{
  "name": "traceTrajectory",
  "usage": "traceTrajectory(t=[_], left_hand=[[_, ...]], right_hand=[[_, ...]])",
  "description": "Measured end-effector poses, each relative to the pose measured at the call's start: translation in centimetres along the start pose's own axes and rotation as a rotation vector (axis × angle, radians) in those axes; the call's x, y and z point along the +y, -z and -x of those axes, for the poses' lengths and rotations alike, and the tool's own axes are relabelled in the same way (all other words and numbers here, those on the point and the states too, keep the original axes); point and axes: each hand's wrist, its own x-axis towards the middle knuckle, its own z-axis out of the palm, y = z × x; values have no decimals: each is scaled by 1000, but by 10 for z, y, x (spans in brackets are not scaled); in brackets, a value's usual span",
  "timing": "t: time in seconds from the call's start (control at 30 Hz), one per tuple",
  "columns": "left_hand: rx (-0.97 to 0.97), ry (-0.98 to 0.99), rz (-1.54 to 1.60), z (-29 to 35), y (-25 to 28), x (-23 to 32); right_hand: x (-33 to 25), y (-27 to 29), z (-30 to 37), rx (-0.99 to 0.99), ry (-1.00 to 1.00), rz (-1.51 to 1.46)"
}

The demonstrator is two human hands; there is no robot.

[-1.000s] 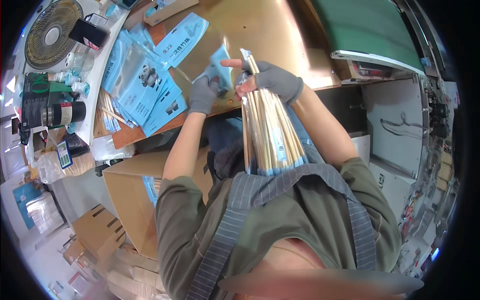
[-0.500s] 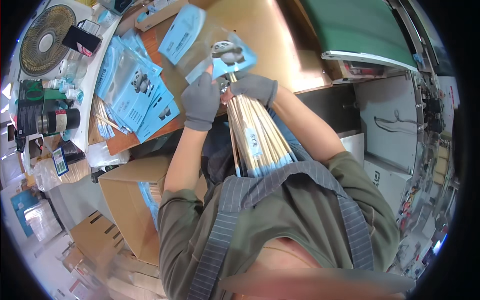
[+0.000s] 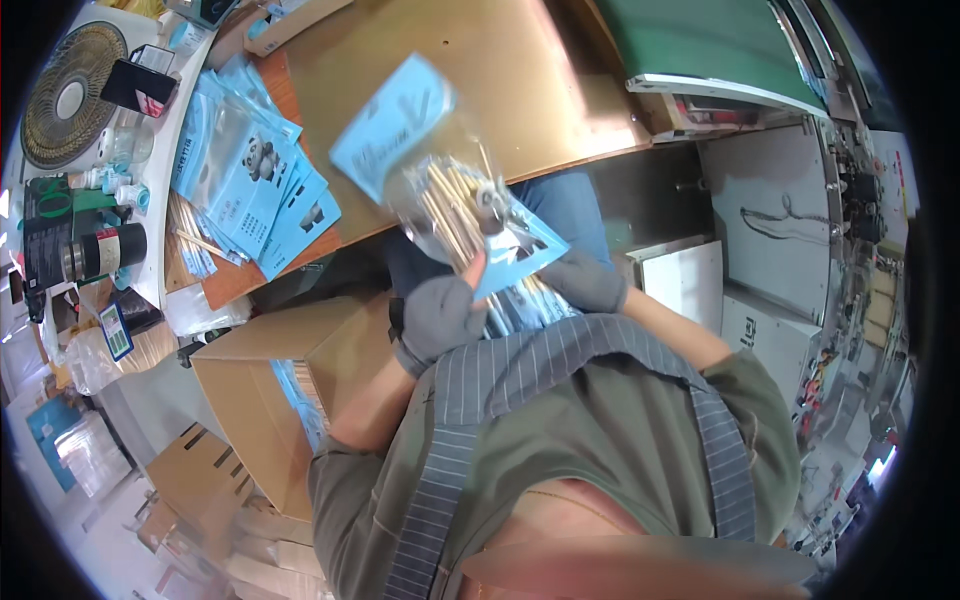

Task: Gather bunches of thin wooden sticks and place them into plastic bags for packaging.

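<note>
The clear-and-blue bag (image 3: 395, 125) has come down over the bundle of wrapped sticks (image 3: 447, 215), and from where I sit that is the big change: half a second ago its panda-printed end was up at the sticks' tips, whereas now I can see the upper lengths through the clear plastic in the middle of the frame. I read that as the bundle being largely inside the bag, with the lower ends showing past its blue edge, close to the apron (image 3: 500, 370). The left hand (image 3: 440, 318), gloved in grey, has its grip clamped on that edge, thumb laid over the plastic; it sits lower in the frame than before. The right hand (image 3: 585, 283), also gloved, is at the blue corner on the other side, but its fingers are hidden, so I cannot tell whether its grip is closed. Past the bag, the bare worktop (image 3: 500, 70) fills the upper middle; toward the upper left I have a pile of matching bags (image 3: 240, 185) fanned out, with some loose sticks (image 3: 192, 235) just beside it. Lower left stands an open cardboard box (image 3: 230, 385) with blue-ended packets (image 3: 297, 395) inside. Farther out, a fan (image 3: 70, 100) and a black phone (image 3: 138, 88) occupy the upper-left corner, and a green panel (image 3: 700, 45) spans the upper right.
</note>
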Motion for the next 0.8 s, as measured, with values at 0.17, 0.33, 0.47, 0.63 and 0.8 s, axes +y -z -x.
traceTrajectory(t=[0.17,0.33,0.47,0.63,0.8], left_hand=[[64,406,162,-62,28,18],[235,299,378,-150,118,2],[206,313,308,-172,159,-4],[-152,336,-49,-168,161,-37],[-349,562,-26,-168,168,-54]], right_hand=[[-44,23,-47,517,375,949],[-153,23,-78,430,705,953],[-220,5,-82,410,670,721],[-214,29,-137,255,715,920],[-192,61,-177,302,573,971]])
